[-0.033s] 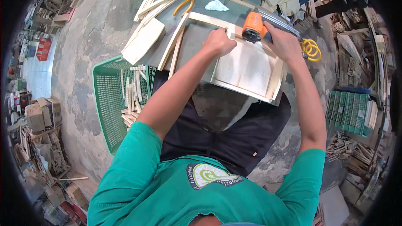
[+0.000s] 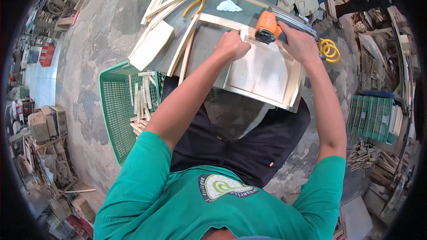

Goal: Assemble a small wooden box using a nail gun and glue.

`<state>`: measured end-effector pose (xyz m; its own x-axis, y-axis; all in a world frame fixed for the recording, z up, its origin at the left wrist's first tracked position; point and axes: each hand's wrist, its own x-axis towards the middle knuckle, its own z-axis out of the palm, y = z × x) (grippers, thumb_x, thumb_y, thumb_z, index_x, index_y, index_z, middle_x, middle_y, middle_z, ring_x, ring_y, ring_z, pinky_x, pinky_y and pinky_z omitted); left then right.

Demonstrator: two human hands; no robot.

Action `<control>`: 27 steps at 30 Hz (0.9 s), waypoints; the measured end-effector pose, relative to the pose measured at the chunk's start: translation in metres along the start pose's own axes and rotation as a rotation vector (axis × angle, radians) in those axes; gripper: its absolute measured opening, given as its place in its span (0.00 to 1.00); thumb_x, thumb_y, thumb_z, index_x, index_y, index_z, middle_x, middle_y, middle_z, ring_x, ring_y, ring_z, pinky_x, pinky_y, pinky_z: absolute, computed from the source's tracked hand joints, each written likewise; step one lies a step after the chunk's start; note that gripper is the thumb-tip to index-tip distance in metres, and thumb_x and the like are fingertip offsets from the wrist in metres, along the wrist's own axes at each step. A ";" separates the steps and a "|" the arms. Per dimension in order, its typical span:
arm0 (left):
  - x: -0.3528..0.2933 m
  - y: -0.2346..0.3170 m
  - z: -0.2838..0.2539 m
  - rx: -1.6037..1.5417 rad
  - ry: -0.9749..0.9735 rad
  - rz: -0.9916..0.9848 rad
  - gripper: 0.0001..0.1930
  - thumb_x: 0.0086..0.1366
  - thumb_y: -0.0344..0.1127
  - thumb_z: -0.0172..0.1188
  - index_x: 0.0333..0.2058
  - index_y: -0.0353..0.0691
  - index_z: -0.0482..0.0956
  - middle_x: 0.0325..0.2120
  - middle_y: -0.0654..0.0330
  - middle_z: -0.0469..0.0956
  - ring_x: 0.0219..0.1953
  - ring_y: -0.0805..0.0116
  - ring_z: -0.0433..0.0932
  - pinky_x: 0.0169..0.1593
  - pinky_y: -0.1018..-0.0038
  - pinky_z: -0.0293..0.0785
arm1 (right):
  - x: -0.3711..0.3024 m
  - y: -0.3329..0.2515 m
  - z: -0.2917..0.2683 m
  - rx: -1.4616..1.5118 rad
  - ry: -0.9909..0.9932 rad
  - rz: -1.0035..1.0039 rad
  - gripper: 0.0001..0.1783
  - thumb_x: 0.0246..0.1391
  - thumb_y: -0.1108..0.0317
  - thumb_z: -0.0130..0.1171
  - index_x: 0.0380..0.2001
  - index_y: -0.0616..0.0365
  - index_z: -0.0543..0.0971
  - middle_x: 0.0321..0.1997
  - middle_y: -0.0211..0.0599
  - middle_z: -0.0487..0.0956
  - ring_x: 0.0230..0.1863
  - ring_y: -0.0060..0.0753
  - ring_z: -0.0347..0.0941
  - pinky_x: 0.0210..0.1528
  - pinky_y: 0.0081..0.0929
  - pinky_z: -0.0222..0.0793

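Observation:
My right hand (image 2: 299,43) is wrapped round the handle of an orange pneumatic nail gun (image 2: 267,26), whose black end rests at the far edge of a shallow wooden tray-like box (image 2: 255,73). A silver magazine runs off to the right from the gun. My left hand (image 2: 232,46) is closed over the box's far left corner, on a light wood strip (image 2: 243,34); the fingertips are partly hidden. The box has a pale panel and raised strips along its edges. It lies at the near edge of a dark worktable (image 2: 205,40), above my lap.
Long wood strips (image 2: 182,46) and a pale board (image 2: 152,44) lie left on the table, near yellow-handled pliers (image 2: 195,7). A white scrap (image 2: 229,6) sits behind the box. A green basket (image 2: 114,111) of wood pieces stands left. A yellow coiled hose (image 2: 329,50) hangs right.

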<state>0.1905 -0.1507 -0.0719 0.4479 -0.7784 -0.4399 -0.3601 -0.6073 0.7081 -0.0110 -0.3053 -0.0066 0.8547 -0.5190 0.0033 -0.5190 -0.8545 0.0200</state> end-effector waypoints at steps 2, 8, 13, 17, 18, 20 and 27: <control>0.000 0.006 0.000 0.034 -0.013 -0.031 0.29 0.58 0.42 0.64 0.56 0.32 0.80 0.56 0.41 0.81 0.60 0.44 0.79 0.62 0.55 0.76 | 0.013 0.000 0.011 0.016 0.001 0.022 0.34 0.56 0.60 0.66 0.67 0.40 0.72 0.47 0.43 0.86 0.47 0.54 0.83 0.47 0.49 0.80; -0.006 0.020 0.002 0.148 -0.016 -0.070 0.24 0.62 0.37 0.61 0.56 0.31 0.80 0.58 0.43 0.79 0.59 0.42 0.79 0.61 0.53 0.77 | 0.031 0.003 0.025 0.037 -0.033 0.110 0.37 0.56 0.63 0.65 0.70 0.40 0.69 0.53 0.42 0.84 0.50 0.56 0.82 0.51 0.50 0.80; -0.002 0.009 0.011 0.267 0.155 0.039 0.20 0.61 0.36 0.59 0.47 0.26 0.82 0.47 0.39 0.83 0.45 0.42 0.85 0.49 0.54 0.83 | 0.041 -0.001 0.036 0.024 0.003 0.132 0.37 0.57 0.65 0.65 0.70 0.40 0.68 0.54 0.41 0.84 0.51 0.55 0.82 0.52 0.51 0.81; -0.003 0.012 0.012 0.292 0.180 0.071 0.23 0.63 0.37 0.59 0.53 0.27 0.78 0.56 0.41 0.77 0.44 0.45 0.85 0.47 0.56 0.85 | 0.048 0.008 0.054 0.025 0.032 0.139 0.38 0.57 0.65 0.66 0.70 0.39 0.66 0.53 0.41 0.84 0.51 0.55 0.83 0.50 0.51 0.81; -0.004 0.015 0.011 0.251 0.134 0.025 0.24 0.63 0.37 0.59 0.54 0.27 0.77 0.57 0.43 0.75 0.45 0.46 0.85 0.47 0.56 0.85 | 0.048 0.008 0.057 0.022 0.033 0.143 0.38 0.57 0.65 0.67 0.70 0.39 0.65 0.52 0.42 0.85 0.50 0.55 0.83 0.49 0.52 0.81; -0.007 0.020 0.007 0.240 0.131 -0.002 0.22 0.64 0.36 0.58 0.53 0.29 0.79 0.59 0.44 0.74 0.51 0.43 0.82 0.54 0.54 0.81 | 0.051 0.003 0.058 0.016 0.008 0.159 0.39 0.57 0.65 0.67 0.70 0.39 0.64 0.51 0.43 0.85 0.49 0.56 0.83 0.48 0.52 0.82; -0.017 0.033 0.013 0.300 0.221 -0.052 0.18 0.65 0.34 0.58 0.51 0.32 0.82 0.60 0.46 0.75 0.58 0.40 0.79 0.61 0.52 0.77 | 0.053 0.008 0.060 -0.044 -0.072 0.165 0.41 0.60 0.62 0.65 0.73 0.43 0.61 0.53 0.42 0.83 0.56 0.53 0.81 0.56 0.54 0.74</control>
<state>0.1606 -0.1595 -0.0479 0.6262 -0.7120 -0.3177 -0.5412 -0.6903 0.4802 0.0293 -0.3405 -0.0658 0.7547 -0.6532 -0.0615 -0.6496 -0.7571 0.0687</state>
